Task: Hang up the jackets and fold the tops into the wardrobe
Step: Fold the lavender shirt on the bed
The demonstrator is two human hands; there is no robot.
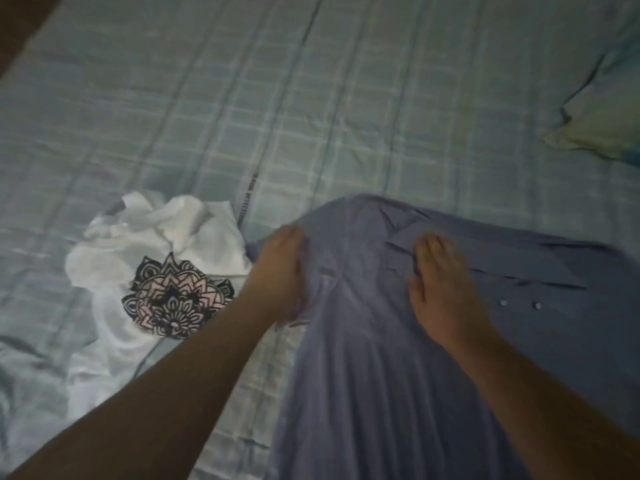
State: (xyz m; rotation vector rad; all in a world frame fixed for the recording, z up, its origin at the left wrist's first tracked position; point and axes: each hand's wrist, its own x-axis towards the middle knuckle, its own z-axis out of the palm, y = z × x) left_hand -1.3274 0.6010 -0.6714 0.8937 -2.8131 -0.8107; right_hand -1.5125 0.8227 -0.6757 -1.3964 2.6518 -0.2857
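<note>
Bed (311, 98) holds spread shirt (363, 358); left hand (280, 275) seems to grip its edge, blurred; right hand (440, 289) flat on it, fingers (433, 247) straight; white top (156, 237) crumpled alongside.

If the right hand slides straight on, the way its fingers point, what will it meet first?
The right hand lies flat on the blue shirt, so it first meets the shirt's creased far part, then probably the checked bedsheet.
</note>
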